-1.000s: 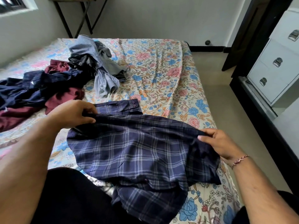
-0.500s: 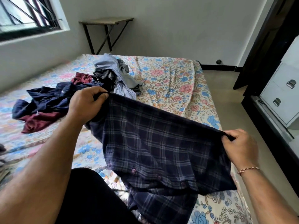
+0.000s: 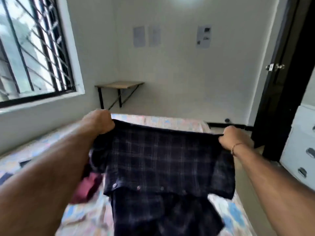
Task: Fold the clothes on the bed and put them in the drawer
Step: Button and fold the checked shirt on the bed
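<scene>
A dark blue plaid shirt (image 3: 163, 164) hangs stretched in the air above the floral bed (image 3: 172, 121). My left hand (image 3: 98, 123) grips its upper left edge and my right hand (image 3: 233, 138) grips its upper right edge. The shirt's lower part droops toward the sheet, a row of buttons showing across it. Behind my left arm a maroon garment (image 3: 87, 186) lies on the bed; the other clothes are mostly hidden. The white chest of drawers (image 3: 300, 150) stands at the right edge with its drawers closed. The frame is blurred.
A barred window (image 3: 34, 48) fills the left wall. A small wooden wall table (image 3: 119, 85) stands past the bed's far end. A dark door (image 3: 279, 82) is beside the drawers, with bare floor between bed and drawers.
Both hands have lifted the plaid shirt off the bed and spread it wide at chest height. The view has tilted up toward the far wall.
</scene>
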Motion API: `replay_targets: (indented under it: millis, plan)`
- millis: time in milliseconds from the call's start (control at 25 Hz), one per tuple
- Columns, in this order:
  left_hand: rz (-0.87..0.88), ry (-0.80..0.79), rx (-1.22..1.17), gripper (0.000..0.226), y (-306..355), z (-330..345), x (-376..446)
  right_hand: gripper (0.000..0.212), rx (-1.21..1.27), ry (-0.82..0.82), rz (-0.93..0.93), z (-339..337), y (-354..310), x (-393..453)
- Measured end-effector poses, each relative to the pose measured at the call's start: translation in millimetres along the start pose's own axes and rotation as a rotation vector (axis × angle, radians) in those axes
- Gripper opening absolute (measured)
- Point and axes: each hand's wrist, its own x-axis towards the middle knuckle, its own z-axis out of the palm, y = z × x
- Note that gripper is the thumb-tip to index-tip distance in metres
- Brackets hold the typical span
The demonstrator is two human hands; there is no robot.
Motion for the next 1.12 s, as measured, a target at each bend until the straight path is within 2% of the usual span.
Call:
replay_targets:
  millis: [80, 160, 240, 320, 360, 440, 480, 520, 560, 600, 640, 680, 720, 800, 880, 960, 1040, 1120]
  plan:
    - [-0.133, 0.240, -0.168, 0.038, 24.1, -77.6, 51.1, 0.036, 0.115, 0.188, 0.039, -76.1, -43.1, 63.3]
    - [-0.213, 0.430, -0.131, 0.033, 39.4, -151.7, 84.7, 0.035, 0.273, 0.337, 0.068, -148.6, -75.0, 100.3]
    - [-0.232, 0.546, -0.005, 0.025, 41.9, -212.1, 106.6, 0.033, 0.420, 0.412, 0.082, -202.4, -96.2, 111.0]
    - [-0.212, 0.594, -0.162, 0.020, 33.4, -241.0, 121.4, 0.032, 0.499, 0.453, 0.054, -225.9, -103.4, 117.3]
    - [-0.112, 0.590, -0.427, 0.020, 27.4, -243.7, 120.9, 0.032, 0.518, 0.468, 0.023, -223.4, -100.0, 118.0]
    - [0.065, 0.509, -1.189, 0.024, 18.8, -227.4, 82.7, 0.037, 0.604, 0.451, -0.038, -199.5, -82.9, 109.9]
    - [0.079, 0.523, -1.357, 0.028, 2.5, -200.2, 65.4, 0.044, 0.727, 0.410, -0.073, -178.9, -68.8, 98.6]
    - [0.063, 0.561, -1.316, 0.025, -19.2, -166.6, 48.7, 0.049, 0.868, 0.370, -0.100, -157.4, -52.7, 82.2]
    - [0.043, 0.586, -1.079, 0.015, -42.5, -121.1, 26.8, 0.054, 0.944, 0.341, -0.116, -128.9, -30.8, 58.4]
    - [0.014, 0.531, -0.780, 0.016, -70.3, -69.1, 0.2, 0.057, 0.932, 0.316, -0.145, -99.7, -8.0, 26.1]
    - [0.013, 0.456, -0.532, 0.026, -97.1, -14.7, -32.2, 0.059, 0.817, 0.292, -0.155, -64.8, 17.7, -8.1]
    - [0.038, 0.328, -0.433, 0.030, -118.1, 38.0, -74.7, 0.059, 0.678, 0.253, -0.167, -31.5, 44.1, -45.4]
    - [0.092, 0.186, -0.433, 0.027, -129.5, 84.8, -123.5, 0.058, 0.548, 0.201, -0.135, 4.9, 73.5, -83.0]
    - [0.247, -0.024, -0.371, 0.026, -133.1, 149.6, -218.8, 0.060, 0.331, -0.014, -0.051, 69.3, 124.5, -160.6]
    - [0.345, -0.242, -0.289, 0.039, -133.3, 188.6, -274.6, 0.064, 0.140, -0.206, -0.028, 115.8, 167.6, -228.0]
    - [0.391, -0.476, -0.143, 0.040, -137.5, 208.4, -294.2, 0.062, -0.018, -0.284, -0.087, 134.3, 194.1, -274.0]
    - [0.392, -0.540, -0.134, 0.037, -137.6, 213.2, -298.2, 0.060, -0.125, -0.309, -0.122, 135.1, 211.7, -297.7]
    - [0.398, -0.555, -0.164, 0.021, -136.5, 210.1, -303.5, 0.059, -0.151, -0.332, -0.153, 122.3, 214.2, -308.5]
